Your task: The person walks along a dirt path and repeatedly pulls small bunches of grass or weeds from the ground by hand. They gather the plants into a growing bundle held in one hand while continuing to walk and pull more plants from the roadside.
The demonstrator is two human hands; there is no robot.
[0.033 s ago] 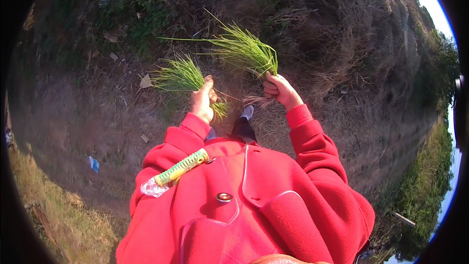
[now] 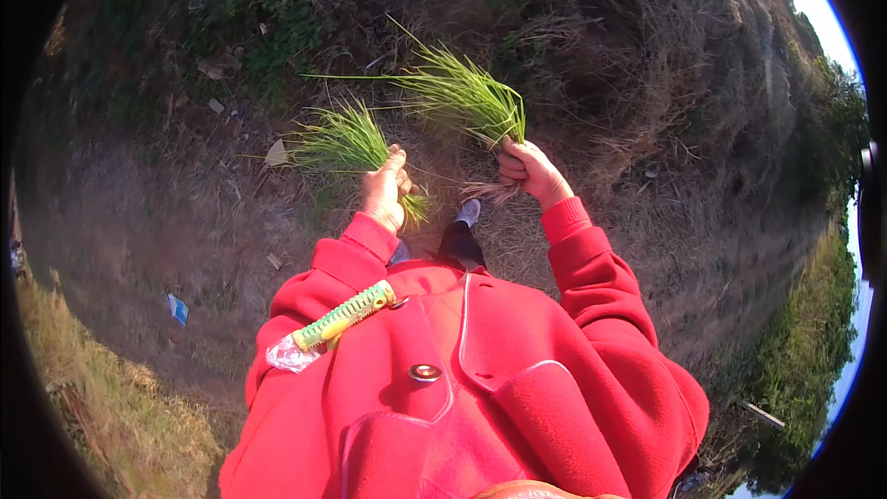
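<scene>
My left hand is closed round a small bunch of green grass. Its blades fan out to the upper left, and a short tuft sticks out below the fist. To the right and slightly higher, my right hand grips a longer bunch of grass near its base. Those blades lean up and left, with pale roots or stem ends showing beneath the fingers. The two bunches are close, and some blade tips seem to cross. A green and yellow ribbed handle-like object lies against my red coat, clear plastic at its lower end.
Dry grass and brown stalks cover the ground ahead and right. Leafy green weeds grow at the far left. My shoe shows below the hands. A blue and white scrap lies on the ground at left.
The blades in my left hand have shifted a little, and a thin strand now points out to the left. The right hand and its bunch look unmoved.
</scene>
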